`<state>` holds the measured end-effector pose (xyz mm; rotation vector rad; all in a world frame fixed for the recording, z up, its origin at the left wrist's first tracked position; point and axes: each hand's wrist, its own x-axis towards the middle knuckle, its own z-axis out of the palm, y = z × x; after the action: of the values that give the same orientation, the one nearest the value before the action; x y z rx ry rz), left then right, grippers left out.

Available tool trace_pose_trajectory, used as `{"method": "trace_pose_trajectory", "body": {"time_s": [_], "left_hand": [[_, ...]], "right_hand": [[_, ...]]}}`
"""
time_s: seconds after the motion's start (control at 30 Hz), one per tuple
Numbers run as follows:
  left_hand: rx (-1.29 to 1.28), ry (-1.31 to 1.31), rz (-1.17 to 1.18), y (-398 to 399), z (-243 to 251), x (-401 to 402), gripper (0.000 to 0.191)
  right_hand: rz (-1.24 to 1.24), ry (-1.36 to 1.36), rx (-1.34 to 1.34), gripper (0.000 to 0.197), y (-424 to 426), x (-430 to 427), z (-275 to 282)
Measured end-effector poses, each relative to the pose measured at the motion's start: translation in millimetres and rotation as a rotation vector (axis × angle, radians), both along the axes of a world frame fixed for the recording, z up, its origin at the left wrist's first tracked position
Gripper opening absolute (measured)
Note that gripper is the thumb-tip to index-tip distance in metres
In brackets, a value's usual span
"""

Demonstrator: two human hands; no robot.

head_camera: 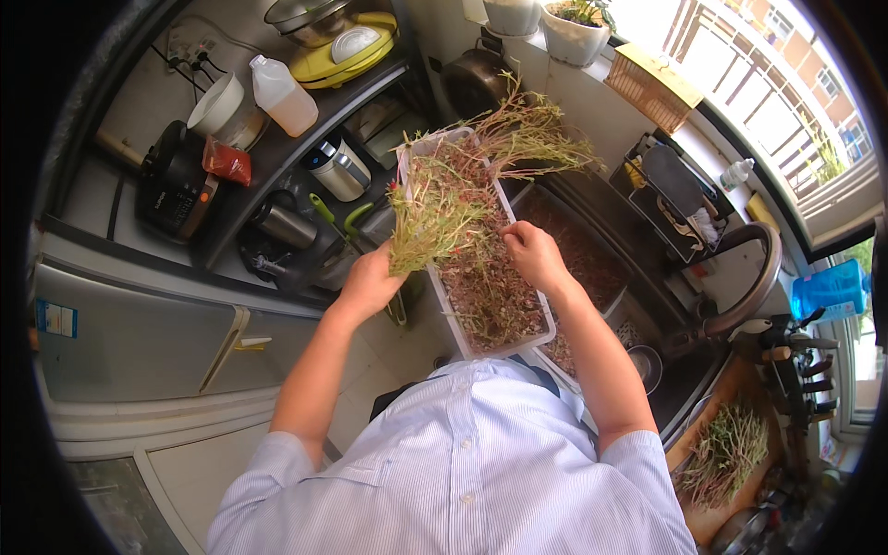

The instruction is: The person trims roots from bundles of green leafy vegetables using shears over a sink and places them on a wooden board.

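A bunch of green plant stems [437, 222] is gripped in my left hand [370, 281], above the left side of a long white plastic tub [461, 340]. Inside the tub lie brownish plant debris and short stem bits [492, 298]. My right hand [534, 257] is over the tub's right rim, its thumb and fingertips pinched together; whether something thin is between them I cannot tell. Another heap of long green stems [531, 139] hangs over the tub's far right corner.
On the right is a sink with a curved faucet [756, 257] and a second bin of reddish debris [569, 243]. More stems [728, 444] lie on a wooden board [683, 458]. Shelves at left hold a plastic jug [284, 97] and a black rice cooker [173, 187]. A fridge [132, 333] stands left.
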<state>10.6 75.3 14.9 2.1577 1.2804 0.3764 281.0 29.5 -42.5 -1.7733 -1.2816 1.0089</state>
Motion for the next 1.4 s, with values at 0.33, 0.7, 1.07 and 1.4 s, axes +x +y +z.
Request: {"method": "trace_pose_trajectory", "body": {"time_s": [0.33,0.7,1.07,1.4], "left_hand": [[0.103,-0.149,0.030,-3.2,31.4,-1.2,0.035],[0.323,0.123,-0.057,4.5,27.7,-3.1,0.028],[0.420,0.287,-0.176,10.0,18.5,-1.7,0.019],[0.346,0.288,-0.156,13.2,6.6,-6.0,0.020]], "right_hand": [[0.101,-0.066,0.056,0.025,-6.7,-15.0,16.5],[0.195,-0.297,0.176,0.024,-3.4,-18.0,3.1],[0.029,0.685,0.299,0.031,-4.9,-10.6,108.1],[0.133,0.813,0.138,0.024,-8.3,-6.1,101.7]]}}
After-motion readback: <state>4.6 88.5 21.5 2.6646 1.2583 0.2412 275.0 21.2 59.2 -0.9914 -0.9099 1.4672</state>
